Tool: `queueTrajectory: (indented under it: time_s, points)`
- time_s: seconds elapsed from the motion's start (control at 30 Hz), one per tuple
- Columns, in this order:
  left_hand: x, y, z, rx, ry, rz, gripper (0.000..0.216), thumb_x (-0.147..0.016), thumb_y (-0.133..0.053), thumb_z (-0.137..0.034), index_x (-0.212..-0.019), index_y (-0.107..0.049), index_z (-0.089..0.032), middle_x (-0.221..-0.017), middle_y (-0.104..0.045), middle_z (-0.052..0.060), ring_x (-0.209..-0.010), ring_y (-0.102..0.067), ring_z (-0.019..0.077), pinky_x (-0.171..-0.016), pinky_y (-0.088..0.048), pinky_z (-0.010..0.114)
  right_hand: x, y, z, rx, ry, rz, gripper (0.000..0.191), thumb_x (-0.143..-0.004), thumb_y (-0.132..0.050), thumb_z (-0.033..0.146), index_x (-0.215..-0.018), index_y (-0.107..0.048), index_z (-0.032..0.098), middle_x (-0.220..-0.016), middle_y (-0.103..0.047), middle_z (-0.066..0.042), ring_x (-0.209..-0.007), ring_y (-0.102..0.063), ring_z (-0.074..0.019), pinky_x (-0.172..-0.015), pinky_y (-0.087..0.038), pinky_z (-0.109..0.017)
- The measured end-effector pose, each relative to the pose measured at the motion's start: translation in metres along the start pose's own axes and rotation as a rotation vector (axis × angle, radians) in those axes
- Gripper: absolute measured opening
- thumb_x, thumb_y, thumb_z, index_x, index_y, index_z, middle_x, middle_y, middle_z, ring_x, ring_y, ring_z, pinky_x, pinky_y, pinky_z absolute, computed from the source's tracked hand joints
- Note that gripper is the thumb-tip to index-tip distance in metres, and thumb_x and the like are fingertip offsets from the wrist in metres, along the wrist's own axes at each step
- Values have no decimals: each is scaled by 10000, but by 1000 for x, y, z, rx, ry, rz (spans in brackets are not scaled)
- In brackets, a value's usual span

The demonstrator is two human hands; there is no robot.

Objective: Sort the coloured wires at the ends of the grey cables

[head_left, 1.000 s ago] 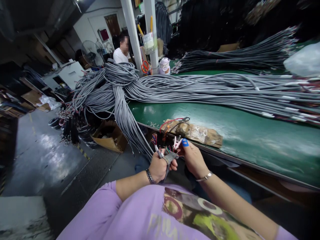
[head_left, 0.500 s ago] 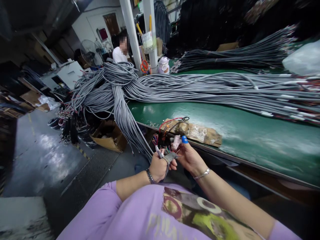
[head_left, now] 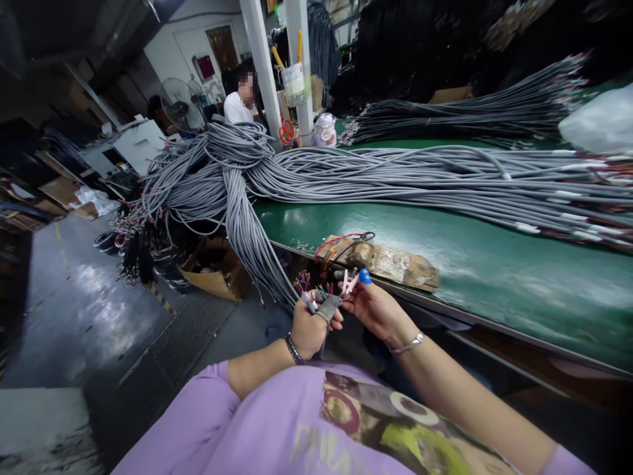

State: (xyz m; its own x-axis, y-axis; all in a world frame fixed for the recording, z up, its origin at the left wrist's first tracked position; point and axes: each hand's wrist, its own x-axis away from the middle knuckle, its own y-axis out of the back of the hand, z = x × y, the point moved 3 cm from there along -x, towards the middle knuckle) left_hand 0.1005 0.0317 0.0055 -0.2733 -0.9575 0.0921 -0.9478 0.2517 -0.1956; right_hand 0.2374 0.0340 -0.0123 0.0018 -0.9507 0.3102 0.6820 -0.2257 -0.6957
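My left hand [head_left: 309,330] is closed round the ends of several grey cables [head_left: 327,307]. Thin coloured wires [head_left: 301,282] fan out from the stripped cable ends above the fist. My right hand [head_left: 378,315] is close beside it on the right, fingers pinched, with a blue cover [head_left: 364,276] on one fingertip. Between its fingers sticks up a small pale pink piece with two prongs, like a clip [head_left: 349,284]; its lower part is hidden. Red wire ends lie near the right fingertips, and I cannot tell whether they are gripped.
A taped wooden block [head_left: 395,262] with red and black leads lies at the edge of the green table [head_left: 494,277]. Long grey cable bundles [head_left: 386,175] cross the table and hang over its left end. A cardboard box [head_left: 215,270] stands below; a person [head_left: 240,102] sits beyond.
My right hand has turned slightly and shifted a little to the right, and the pink piece now shows two separate prongs. My left hand with the cables has tilted slightly left.
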Motion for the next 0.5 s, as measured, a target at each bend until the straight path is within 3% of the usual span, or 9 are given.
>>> queueTrajectory:
  time_s: [0.37,0.5]
  points:
    - [-1,-4,3,-107,51,-5,423,-724,-698,-536,-661,-543,-148,-543,-608,2,-402,-545,76,-377,-357,167,-9,-4,-7,-111,93,-48,335,-698,-775,515,-713,-697,190,-686,-693,-9,-534,-520,-117,-527,-469,-265]
    - [0,-4,3,-99,45,11,412,-728,-695,-529,-670,-549,-148,-541,-606,-1,-398,-541,75,-373,-354,167,-5,-6,-9,-123,79,-8,372,-704,-740,573,-736,-696,205,-703,-688,-12,-563,-540,-129,-517,-471,-260]
